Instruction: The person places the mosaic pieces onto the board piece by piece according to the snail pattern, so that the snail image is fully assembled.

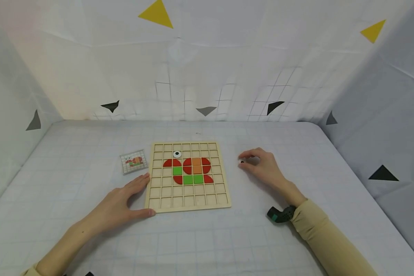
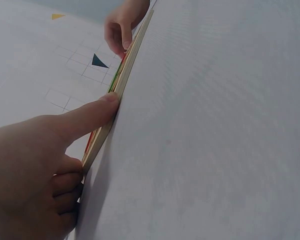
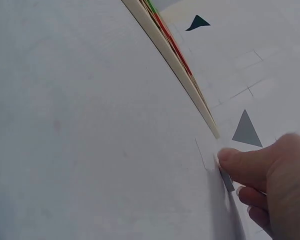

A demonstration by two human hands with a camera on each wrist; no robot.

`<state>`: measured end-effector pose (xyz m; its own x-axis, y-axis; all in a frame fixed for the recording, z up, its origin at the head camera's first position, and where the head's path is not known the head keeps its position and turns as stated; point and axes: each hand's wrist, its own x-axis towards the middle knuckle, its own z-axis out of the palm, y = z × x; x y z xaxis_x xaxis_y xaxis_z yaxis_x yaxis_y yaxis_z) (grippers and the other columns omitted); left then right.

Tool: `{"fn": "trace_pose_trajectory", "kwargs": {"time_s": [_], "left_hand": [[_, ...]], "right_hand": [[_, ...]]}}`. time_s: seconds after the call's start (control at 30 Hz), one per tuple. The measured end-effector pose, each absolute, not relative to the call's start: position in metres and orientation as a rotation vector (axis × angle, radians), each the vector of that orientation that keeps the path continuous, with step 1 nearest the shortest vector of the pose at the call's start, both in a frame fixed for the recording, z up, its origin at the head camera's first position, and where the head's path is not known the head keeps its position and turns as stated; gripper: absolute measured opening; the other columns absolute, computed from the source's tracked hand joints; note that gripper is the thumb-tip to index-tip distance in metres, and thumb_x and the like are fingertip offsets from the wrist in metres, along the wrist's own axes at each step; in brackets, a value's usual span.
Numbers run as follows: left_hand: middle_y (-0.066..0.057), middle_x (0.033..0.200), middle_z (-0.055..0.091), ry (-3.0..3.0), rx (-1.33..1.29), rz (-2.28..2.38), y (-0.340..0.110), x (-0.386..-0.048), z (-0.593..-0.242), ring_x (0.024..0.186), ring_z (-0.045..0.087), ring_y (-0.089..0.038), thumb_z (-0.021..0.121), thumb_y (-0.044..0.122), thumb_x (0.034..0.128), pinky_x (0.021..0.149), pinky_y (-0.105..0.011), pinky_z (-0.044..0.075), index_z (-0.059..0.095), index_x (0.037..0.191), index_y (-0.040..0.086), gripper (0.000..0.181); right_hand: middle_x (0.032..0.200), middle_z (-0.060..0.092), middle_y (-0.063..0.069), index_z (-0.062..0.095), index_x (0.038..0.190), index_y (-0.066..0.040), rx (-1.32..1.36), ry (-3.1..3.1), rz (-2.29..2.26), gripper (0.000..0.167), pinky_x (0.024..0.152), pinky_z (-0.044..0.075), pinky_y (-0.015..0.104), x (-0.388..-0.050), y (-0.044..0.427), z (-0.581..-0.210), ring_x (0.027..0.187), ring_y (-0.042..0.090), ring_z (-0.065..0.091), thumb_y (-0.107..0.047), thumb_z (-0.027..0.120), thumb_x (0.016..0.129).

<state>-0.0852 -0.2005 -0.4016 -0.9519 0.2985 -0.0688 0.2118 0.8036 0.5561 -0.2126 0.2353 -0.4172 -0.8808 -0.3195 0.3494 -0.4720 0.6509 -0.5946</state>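
Observation:
A wooden grid board [image 1: 189, 202] lies flat with red, green and orange tiles on it and one round eye tile [image 1: 177, 154] near its top. My left hand [image 1: 115, 207] rests at the board's left side. Its fingertips touch the left edge, and the thumb lies on the front left corner; the left wrist view shows the thumb [image 2: 92, 115] against the rim. Right of the board, my right hand [image 1: 262, 165] pinches a second eye tile [image 1: 241, 161], white with a black pupil, between thumb and index finger. In the right wrist view the fingers mostly hide that tile.
A small picture card [image 1: 133, 161] with a similar coloured pattern lies to the left of the board. White cloth walls [image 1: 214, 57] with yellow, black and grey triangles stand at the back and sides. A black band [image 1: 281, 214] sits at the right wrist.

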Motion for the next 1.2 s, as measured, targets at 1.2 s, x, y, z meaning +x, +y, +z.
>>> {"fn": "trace_pose_trajectory", "kwargs": {"time_s": [1.2], "left_hand": [[-0.002,0.163,0.031,2.836,0.390,0.835,-0.1998,-0.0846,-0.3984,0.148,0.031,-0.036,0.071,0.073,0.0749,0.110,-0.069,0.031,0.035,0.157,0.018,0.105]], "right_hand": [[0.100,0.074,0.000,0.077,0.103,-0.011,0.696,-2.563,1.021,0.025,0.088,0.054,0.041,-0.2160,0.2400,-0.4255,0.100,0.018,0.067,-0.003,0.082,0.080]]}}
